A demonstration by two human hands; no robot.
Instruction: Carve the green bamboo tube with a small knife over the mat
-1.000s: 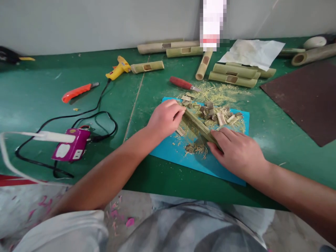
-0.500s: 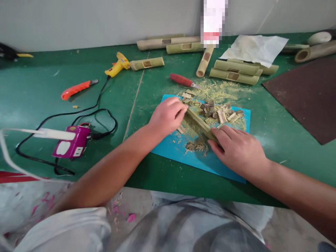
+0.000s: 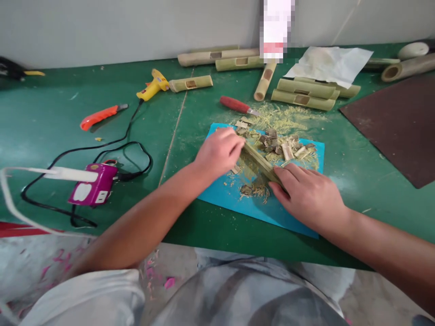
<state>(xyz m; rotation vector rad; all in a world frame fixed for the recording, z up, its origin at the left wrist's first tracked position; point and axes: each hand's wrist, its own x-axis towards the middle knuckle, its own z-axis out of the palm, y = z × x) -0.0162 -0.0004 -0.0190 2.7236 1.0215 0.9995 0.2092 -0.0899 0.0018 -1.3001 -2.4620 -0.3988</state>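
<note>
A green bamboo piece (image 3: pixel 258 159) slants above a blue sheet (image 3: pixel 217 199). My right hand (image 3: pixel 311 192) is wrapped round its lower right end. At its upper left end, my left hand (image 3: pixel 220 151) is closed in a pinch; whether it grips the bamboo or something small on it is hidden by the fingers. Bamboo chips (image 3: pixel 271 139) and shavings are heaped on the sheet behind the piece, and a smaller clump of fibres (image 3: pixel 253 191) lies in front of it. Beyond the sheet rests a red-handled blade tool (image 3: pixel 235 104).
Cut bamboo tubes (image 3: pixel 302 98) lie at the back, near a white paper (image 3: pixel 329 65). Leftward are a yellow glue gun (image 3: pixel 152 85), an orange cutter (image 3: pixel 100 117) and a purple power socket (image 3: pixel 92 184) with cables. A dark brown board (image 3: pixel 397 127) is at the right.
My left hand has shifted slightly right and down along the bamboo piece. My right hand and the bamboo look nearly unchanged.
</note>
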